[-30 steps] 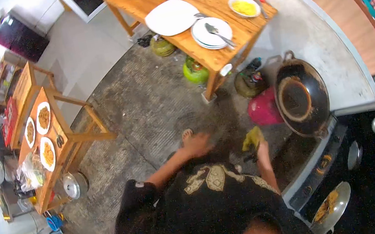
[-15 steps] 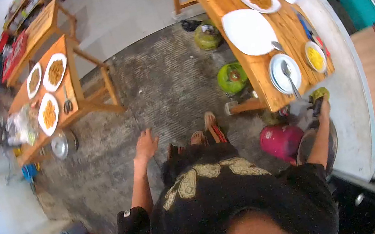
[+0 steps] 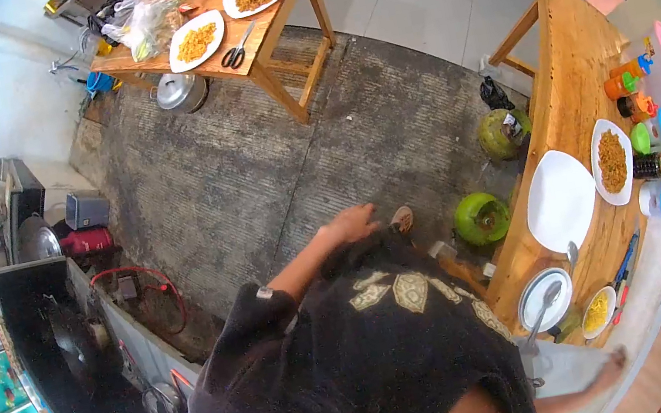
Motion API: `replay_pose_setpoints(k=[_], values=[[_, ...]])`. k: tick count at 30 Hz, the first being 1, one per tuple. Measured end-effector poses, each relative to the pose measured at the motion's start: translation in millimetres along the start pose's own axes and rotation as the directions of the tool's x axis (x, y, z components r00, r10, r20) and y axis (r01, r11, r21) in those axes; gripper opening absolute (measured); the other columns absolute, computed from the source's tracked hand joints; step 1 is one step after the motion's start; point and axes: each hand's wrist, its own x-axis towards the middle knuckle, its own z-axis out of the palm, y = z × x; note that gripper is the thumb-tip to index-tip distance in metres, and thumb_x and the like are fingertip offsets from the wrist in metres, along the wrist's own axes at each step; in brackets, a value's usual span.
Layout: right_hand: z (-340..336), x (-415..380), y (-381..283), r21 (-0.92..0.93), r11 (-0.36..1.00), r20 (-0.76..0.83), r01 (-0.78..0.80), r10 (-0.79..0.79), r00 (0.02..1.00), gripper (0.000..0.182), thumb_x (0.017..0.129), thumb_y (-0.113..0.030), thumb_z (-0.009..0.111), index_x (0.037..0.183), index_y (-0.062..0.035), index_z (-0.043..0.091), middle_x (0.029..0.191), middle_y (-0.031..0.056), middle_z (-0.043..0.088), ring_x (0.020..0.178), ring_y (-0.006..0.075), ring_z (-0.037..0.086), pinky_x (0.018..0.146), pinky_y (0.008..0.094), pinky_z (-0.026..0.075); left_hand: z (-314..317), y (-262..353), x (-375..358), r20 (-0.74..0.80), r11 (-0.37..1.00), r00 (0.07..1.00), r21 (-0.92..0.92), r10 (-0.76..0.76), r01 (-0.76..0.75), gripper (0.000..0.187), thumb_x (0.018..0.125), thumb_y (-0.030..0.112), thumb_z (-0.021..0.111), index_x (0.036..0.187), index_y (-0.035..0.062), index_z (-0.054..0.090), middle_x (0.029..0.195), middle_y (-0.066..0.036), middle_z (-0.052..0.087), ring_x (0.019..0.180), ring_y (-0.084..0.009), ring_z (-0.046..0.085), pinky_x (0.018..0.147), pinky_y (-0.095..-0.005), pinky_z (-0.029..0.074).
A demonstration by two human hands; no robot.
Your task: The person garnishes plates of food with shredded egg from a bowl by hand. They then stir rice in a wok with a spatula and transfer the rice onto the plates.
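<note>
My left hand (image 3: 351,225) hangs in front of my torso above the floor, fingers loosely apart with nothing in them. Low at the right, my right hand (image 3: 609,370) is over the white counter surface (image 3: 566,364), slightly blurred; its fingers look loosely bent and I see nothing held. Near it, on the table corner, are stacked white plates (image 3: 535,312) with a spoon (image 3: 546,301) on top, and a bowl of yellow shreds (image 3: 598,310). A greenish bundle (image 3: 568,325), partly hidden, lies between them. Past the plates is a large white plate (image 3: 559,197).
On the right wooden table (image 3: 568,76) stand a plate of brown food (image 3: 612,161) and several bottles and jars. Green gas cylinders (image 3: 481,218) sit beside its legs. A second table (image 3: 278,34) holds food plates and scissors (image 3: 238,48). A dark stove counter (image 3: 104,379) is at left.
My view has swung round, bringing the stove counter into sight. My right hand has come away from the greenish and black bundle by the table corner. My left hand stays in front of my torso.
</note>
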Motion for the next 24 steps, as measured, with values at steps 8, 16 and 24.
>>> replay_pose_setpoints(k=[8,16,24], values=[[-56,60,-187,0.199,0.836,-0.596,0.512,-0.311,0.74,0.024,0.08,-0.009,0.05,0.097,0.006,0.056,0.095,0.0166,0.059,0.085,0.0266,0.055,0.079,0.0335,0.043,-89,-8,78,-0.339,0.935,0.935,-0.354,-0.106,-0.022,0.029,0.081,0.029,0.05,0.095,0.0041,0.055,0.085,-0.012,0.06,0.082,-0.0198,0.059,0.069,-0.033,0.045],[63,73,-334,0.361,0.71,-0.505,0.605,-0.396,0.767,0.024,0.08,-0.01,0.049,0.098,0.006,0.055,0.094,0.0164,0.059,0.083,0.0261,0.055,0.077,0.0333,0.044,-235,-54,155,-0.251,0.288,0.828,-0.951,-0.502,-0.113,0.025,0.083,0.03,0.049,0.093,0.008,0.055,0.077,-0.003,0.057,0.071,-0.0148,0.052,0.064,-0.0306,0.042],[153,97,-492,0.375,0.675,-0.497,0.636,-0.433,0.752,0.024,0.081,-0.01,0.049,0.098,0.0059,0.054,0.094,0.0163,0.059,0.08,0.0256,0.056,0.074,0.0332,0.045,-385,-191,247,-0.14,-0.307,0.776,-0.864,-0.615,-0.398,0.05,0.086,0.032,0.041,0.128,0.0066,0.03,0.116,-0.015,0.043,0.098,-0.0278,0.047,0.09,-0.0433,0.038]])
